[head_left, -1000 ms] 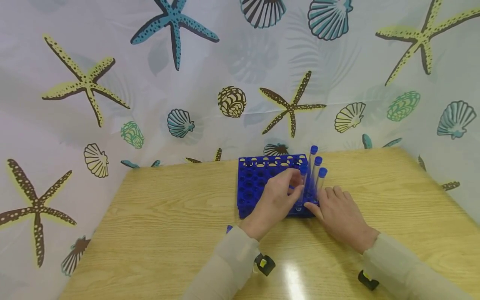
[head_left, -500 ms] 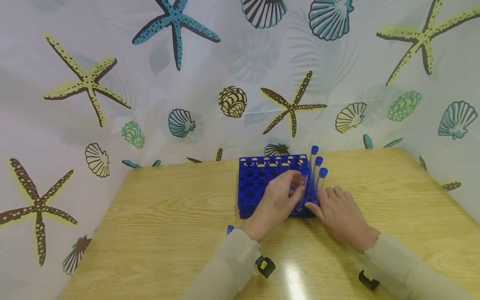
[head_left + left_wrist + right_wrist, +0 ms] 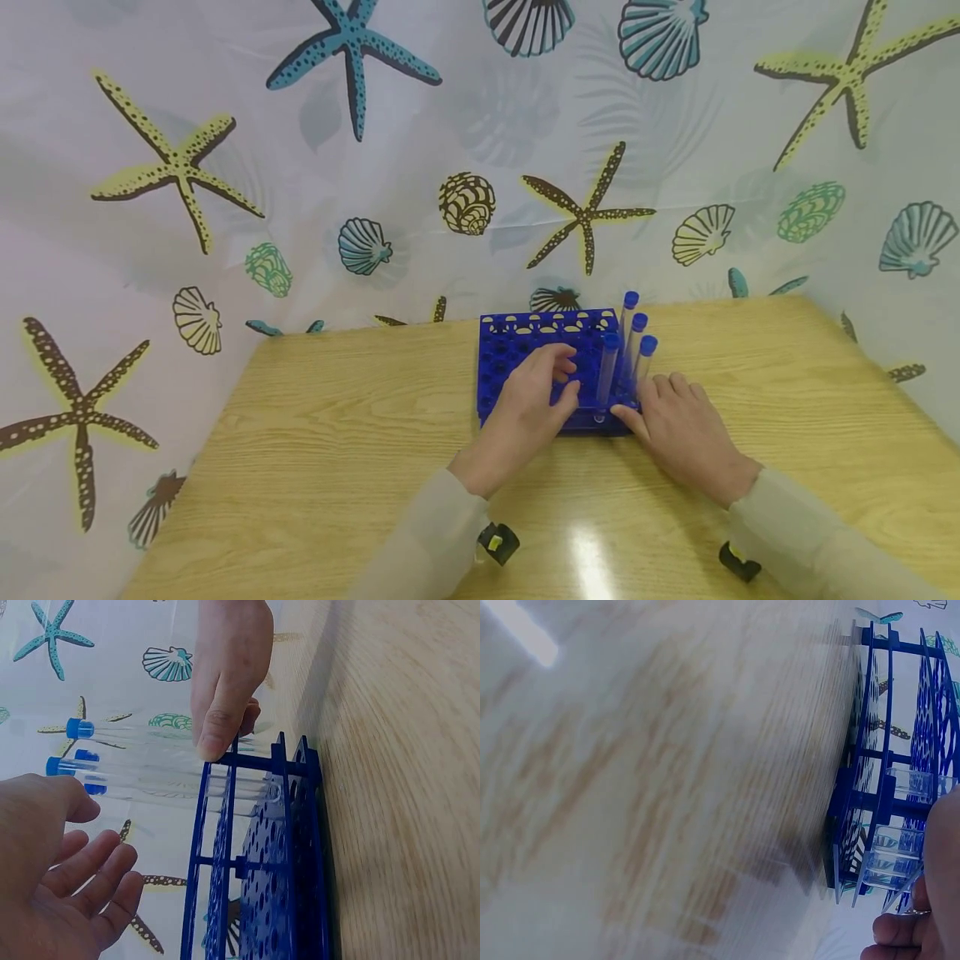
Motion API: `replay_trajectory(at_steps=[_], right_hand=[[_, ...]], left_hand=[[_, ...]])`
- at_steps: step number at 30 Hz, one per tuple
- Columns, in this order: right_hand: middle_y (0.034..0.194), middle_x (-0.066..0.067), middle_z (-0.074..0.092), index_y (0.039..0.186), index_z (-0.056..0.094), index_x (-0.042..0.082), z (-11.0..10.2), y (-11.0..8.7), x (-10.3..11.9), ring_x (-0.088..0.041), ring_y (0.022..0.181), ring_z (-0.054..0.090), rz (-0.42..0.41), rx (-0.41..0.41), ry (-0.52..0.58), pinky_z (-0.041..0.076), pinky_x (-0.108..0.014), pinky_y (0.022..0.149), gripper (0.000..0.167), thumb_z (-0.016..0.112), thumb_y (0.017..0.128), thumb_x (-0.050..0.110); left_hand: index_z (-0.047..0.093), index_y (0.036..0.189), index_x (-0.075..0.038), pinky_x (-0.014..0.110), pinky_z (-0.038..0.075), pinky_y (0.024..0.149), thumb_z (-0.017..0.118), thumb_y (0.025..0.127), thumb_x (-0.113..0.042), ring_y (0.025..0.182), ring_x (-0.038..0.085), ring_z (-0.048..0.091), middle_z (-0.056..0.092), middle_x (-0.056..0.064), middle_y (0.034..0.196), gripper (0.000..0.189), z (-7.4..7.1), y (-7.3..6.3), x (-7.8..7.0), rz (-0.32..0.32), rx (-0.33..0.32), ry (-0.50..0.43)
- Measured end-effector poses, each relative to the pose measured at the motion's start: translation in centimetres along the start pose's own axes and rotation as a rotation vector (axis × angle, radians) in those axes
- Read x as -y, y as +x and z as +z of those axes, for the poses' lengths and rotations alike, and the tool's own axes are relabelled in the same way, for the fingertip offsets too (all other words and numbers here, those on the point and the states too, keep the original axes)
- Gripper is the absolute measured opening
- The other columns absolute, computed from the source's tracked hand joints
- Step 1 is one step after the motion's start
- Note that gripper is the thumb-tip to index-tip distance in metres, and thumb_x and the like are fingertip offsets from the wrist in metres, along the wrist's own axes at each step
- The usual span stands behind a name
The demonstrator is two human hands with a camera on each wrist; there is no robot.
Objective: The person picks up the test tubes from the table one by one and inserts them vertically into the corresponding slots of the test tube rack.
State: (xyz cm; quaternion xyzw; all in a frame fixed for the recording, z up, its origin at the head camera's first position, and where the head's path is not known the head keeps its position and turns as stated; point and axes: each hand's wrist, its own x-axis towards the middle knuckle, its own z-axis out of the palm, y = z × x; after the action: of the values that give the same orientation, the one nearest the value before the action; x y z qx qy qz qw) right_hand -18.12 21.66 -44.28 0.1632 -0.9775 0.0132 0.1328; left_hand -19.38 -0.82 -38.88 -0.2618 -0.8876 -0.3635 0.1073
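A blue test tube rack stands on the wooden table. Several clear tubes with blue caps stand upright at its right end. The front-left tube is in a hole of the front row, apart from my left hand. That hand hovers over the rack with its fingers loosely bent and holds nothing. In the left wrist view, a gap shows between its fingers and the tube cap. My right hand grips the rack's right front corner, thumb on the upper edge and fingers around the side.
The wooden table spreads to both sides of the rack. Behind it hangs a white curtain printed with starfish and shells. Each sleeve has a black wrist device below it, the left one and the right one.
My left hand has let go of the front-left tube and moved left. A blue cap beside the left sleeve is now hidden. The right hand has kept its grip.
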Motion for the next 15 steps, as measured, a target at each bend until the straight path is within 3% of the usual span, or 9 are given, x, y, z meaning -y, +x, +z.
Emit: replay_trajectory(at_steps=[6,15], right_hand=[[0.077,-0.003,0.046,0.089,0.048,0.007,0.0,0.0,-0.1,-0.022,0.074,0.039,0.002,0.004,0.007,0.03,-0.033,0.065,0.043,0.044,0.104,0.047],[0.075,-0.003,0.043,0.085,0.046,0.008,-0.3,0.1,0.0,-0.022,0.072,0.036,-0.007,0.001,0.017,0.027,-0.032,0.064,0.042,0.044,0.104,0.045]], left_hand=[[0.054,0.129,-0.006,0.022,0.054,0.084,0.064,0.095,-0.011,0.1,0.014,0.064,0.065,0.004,0.114,0.035,-1.6,-1.1,0.8,0.013,-0.034,-0.014],[0.052,0.129,-0.004,0.035,0.055,0.087,0.062,0.095,-0.007,0.102,0.019,0.061,0.063,0.007,0.118,0.036,-4.4,-3.3,2.0,-0.065,-0.018,-0.031]])
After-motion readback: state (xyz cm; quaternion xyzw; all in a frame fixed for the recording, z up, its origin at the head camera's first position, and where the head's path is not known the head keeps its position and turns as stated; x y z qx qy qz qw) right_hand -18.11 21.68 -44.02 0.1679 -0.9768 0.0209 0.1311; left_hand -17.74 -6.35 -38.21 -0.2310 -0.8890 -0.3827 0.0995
